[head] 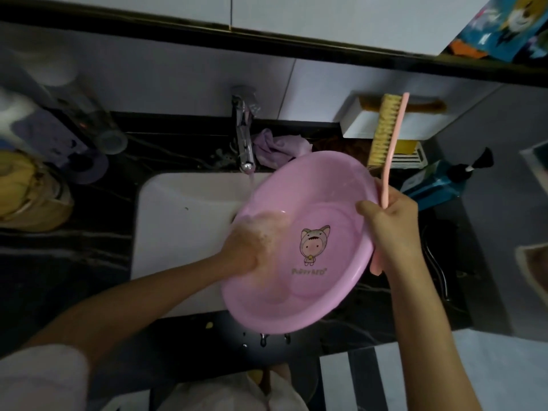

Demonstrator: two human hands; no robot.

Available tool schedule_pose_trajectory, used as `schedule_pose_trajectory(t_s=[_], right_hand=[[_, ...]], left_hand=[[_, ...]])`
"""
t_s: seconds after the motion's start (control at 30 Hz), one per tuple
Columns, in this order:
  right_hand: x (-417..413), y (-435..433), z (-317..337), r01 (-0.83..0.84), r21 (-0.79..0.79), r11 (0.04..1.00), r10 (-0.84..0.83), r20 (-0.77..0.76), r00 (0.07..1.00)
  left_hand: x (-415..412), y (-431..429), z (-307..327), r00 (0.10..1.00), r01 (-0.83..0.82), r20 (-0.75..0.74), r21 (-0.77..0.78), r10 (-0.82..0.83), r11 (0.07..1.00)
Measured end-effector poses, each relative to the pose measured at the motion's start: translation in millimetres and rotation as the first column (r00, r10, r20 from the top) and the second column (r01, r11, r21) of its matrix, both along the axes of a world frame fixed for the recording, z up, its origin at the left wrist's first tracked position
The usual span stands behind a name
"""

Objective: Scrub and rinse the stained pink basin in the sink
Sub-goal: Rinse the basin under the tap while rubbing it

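Your right hand (391,226) has its fingers clamped on the 3 o'clock rim of the pink basin (311,203), with the handle of a pink brush (393,155) held in the same grip, bristles pointing up toward 12. The basin is tilted over the white sink (178,209). Water from the faucet (244,137) falls just beside its 11 o'clock edge. Your left hand (255,238) is inside the basin at 9 o'clock, sudsy and blurred; whether its fingers are apart or curled, you cannot tell. A purple cloth (278,146) lies on the counter (89,262) beside the faucet.
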State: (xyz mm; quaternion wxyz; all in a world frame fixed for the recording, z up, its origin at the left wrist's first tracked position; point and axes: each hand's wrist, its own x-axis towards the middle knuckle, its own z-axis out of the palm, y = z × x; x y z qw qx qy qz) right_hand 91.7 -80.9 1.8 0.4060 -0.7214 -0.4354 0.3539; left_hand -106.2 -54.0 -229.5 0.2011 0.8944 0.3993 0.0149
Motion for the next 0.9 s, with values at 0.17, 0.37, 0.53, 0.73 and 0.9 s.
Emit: schedule_pose_trajectory(t_s=[0.17, 0.37, 0.53, 0.73, 0.9], right_hand=[[-3, 0, -1, 0.015, 0.029, 0.999, -0.014, -0.003, 1.000], [-8, -3, 9, -0.057, 0.092, 0.994, 0.059, -0.010, 0.998], [-4, 3, 29, -0.281, 0.151, 0.948, 0.249, 0.201, 0.948], [-9, 4, 52, -0.526, 0.133, 0.840, 0.400, 0.503, 0.766], [-17, -1, 60, -0.606, 0.113, 0.788, 0.375, 0.693, 0.616]], left_hand=[[6, 30, -1, 0.987, -0.153, -0.054, 0.025, 0.154, 0.988], [-38, -13, -2, 0.979, 0.201, 0.082, -0.533, -0.187, 0.822], [-49, -3, 17, 0.859, -0.136, 0.305, -0.639, 0.411, 0.757], [-33, 7, 33, 0.778, -0.248, 0.319, -0.637, 0.542, 0.730], [-16, 6, 50, 0.788, -0.258, 0.292, -0.644, 0.542, 0.720]])
